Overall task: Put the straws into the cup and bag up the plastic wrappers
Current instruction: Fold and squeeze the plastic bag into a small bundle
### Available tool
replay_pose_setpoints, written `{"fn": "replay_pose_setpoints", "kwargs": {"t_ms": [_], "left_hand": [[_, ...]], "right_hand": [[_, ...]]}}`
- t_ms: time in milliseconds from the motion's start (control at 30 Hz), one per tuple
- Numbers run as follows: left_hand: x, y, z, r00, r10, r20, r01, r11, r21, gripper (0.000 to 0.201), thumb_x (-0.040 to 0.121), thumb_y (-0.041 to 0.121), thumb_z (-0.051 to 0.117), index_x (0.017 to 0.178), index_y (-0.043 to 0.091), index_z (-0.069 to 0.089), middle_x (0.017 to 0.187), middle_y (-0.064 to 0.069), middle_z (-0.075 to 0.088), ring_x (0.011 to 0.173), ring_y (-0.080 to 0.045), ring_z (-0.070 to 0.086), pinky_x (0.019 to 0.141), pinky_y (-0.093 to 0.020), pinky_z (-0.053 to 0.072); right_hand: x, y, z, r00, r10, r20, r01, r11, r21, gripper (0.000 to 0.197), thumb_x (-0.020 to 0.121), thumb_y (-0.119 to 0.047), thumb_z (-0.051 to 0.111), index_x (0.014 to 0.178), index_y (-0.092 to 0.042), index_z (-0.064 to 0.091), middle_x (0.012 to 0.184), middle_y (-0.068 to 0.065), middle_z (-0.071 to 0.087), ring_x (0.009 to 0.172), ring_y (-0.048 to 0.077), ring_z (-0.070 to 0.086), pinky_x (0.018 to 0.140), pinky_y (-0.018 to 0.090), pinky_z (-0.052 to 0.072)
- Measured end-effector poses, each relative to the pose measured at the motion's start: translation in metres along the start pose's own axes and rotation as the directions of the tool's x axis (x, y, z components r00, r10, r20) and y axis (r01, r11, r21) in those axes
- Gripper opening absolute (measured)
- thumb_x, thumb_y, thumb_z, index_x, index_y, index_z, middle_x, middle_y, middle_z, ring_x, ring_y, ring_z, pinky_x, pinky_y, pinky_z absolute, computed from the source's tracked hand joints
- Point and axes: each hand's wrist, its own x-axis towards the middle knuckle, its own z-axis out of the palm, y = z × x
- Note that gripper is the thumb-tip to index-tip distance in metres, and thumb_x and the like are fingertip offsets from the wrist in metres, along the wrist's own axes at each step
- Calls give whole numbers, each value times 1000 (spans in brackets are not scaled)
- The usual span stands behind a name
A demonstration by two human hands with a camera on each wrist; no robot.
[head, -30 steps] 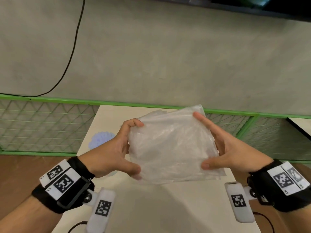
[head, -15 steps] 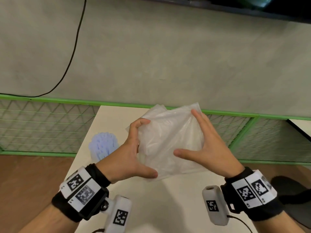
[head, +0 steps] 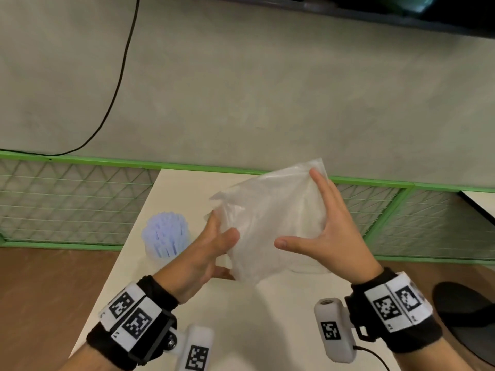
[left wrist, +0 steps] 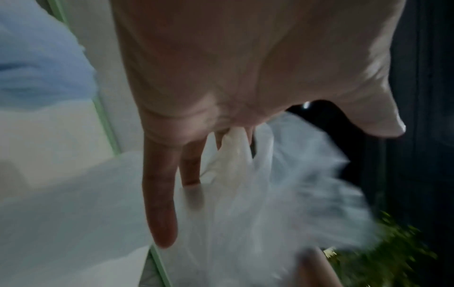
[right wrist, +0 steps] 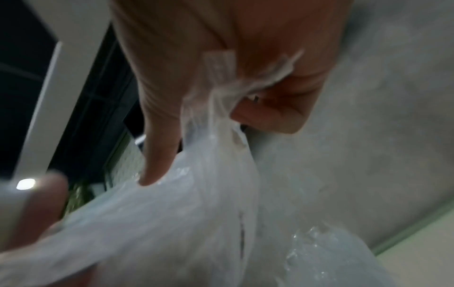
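Head view: straws (head: 166, 231) in cup (head: 158, 257), left on desk (head: 254, 317): done. Left hand (head: 206, 259), right hand (head: 330, 236) grip plastic bag (head: 267, 218); wrappers inside unclear.

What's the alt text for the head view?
A person's left hand and right hand hold a crumpled translucent plastic bag above a pale table. A cup of pale blue straws stands on the table to its left, before a green mesh fence and grey wall.

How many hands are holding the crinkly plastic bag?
2. The left hand grips the plastic bag at its left edge. The right hand holds its right side, fingers spread.
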Motion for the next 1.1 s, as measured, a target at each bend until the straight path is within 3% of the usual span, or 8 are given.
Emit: {"fn": "replay_pose_setpoints", "kwargs": {"t_ms": [133, 267, 467, 567, 700, 867, 1000, 1100], "left_hand": [[7, 2, 12, 991, 71, -112, -51, 985, 166, 59, 83, 17, 70, 130, 36, 39, 114, 0, 68, 95, -21, 70, 70, -37, 57], [16, 1, 5, 965, 114, -235, -72, 981, 180, 58, 83, -12, 58, 120, 31, 44, 105, -8, 66, 82, -23, 70, 58, -29, 54], [26, -5, 5, 944, 200, -261, -77, 907, 415, 53, 78, -1, 58, 92, 47, 41, 113, -1, 51, 105, -29, 60, 76, -39, 58], [29, -3, 9, 945, 204, -255, -60, 876, 479, 47, 74, 12, 57, 111, 38, 43, 116, 6, 47, 111, -24, 57, 81, -40, 58], [26, 3, 11, 984, 139, -111, -122, 981, 152, 44, 85, 37, 57, 124, 52, 42, 128, 5, 58, 115, -17, 61, 76, -32, 54], [24, -4, -1, 962, 242, -125, -168, 888, 428, 51, 76, 40, 67, 121, 43, 44, 127, 1, 54, 123, -13, 52, 102, -45, 47], [18, -3, -11, 991, 131, -21, -99, 835, 541, 57, 79, 40, 62, 123, 54, 30, 134, 14, 46, 127, -1, 45, 108, -34, 41], [12, 4, -13, 996, 56, 63, -81, 841, 536, 67, 84, 27, 65, 126, 61, 25, 137, 17, 44, 127, 3, 45, 107, -27, 42]], "right_hand": [[-2, -9, 10, 998, -14, -61, -3, 961, -277, 133, 52, -62, 86, 153, -41, 2, 159, -25, 1, 136, -20, 6, 89, 23, 35], [-5, -13, 16, 998, -25, -57, -3, 892, -452, 131, 56, -62, 83, 152, -43, -4, 155, -32, -15, 118, 4, 49, 66, 28, 46], [-11, -22, 31, 969, -248, -14, 225, 900, -374, 103, 77, -32, 77, 151, -46, 7, 160, -10, -4, 84, 17, 61, 55, 31, 53], [-16, -22, 40, 940, -332, 72, 338, 938, -78, 90, 87, -18, 68, 151, -40, 10, 155, -13, 17, 115, 13, 53, 71, 28, 55], [-19, -20, 43, 926, -317, 206, 286, 943, 168, 80, 91, -2, 56, 150, -39, 16, 141, -36, 26, 93, 20, 58, 76, 41, 55], [-14, -22, 30, 904, -352, 244, 230, 880, 417, 79, 78, 19, 43, 130, -40, 32, 138, -11, 52, 86, 27, 64, 74, 34, 52], [11, -24, -5, 921, -384, 68, 370, 915, 159, 67, 65, 7, 52, 118, -34, 50, 117, -8, 54, 92, 21, 53, 75, 28, 43], [27, -32, -20, 871, -345, 349, 392, 917, -70, 60, 65, -5, 60, 115, -39, 57, 129, -9, 40, 116, 21, 40, 98, 20, 33]]}}
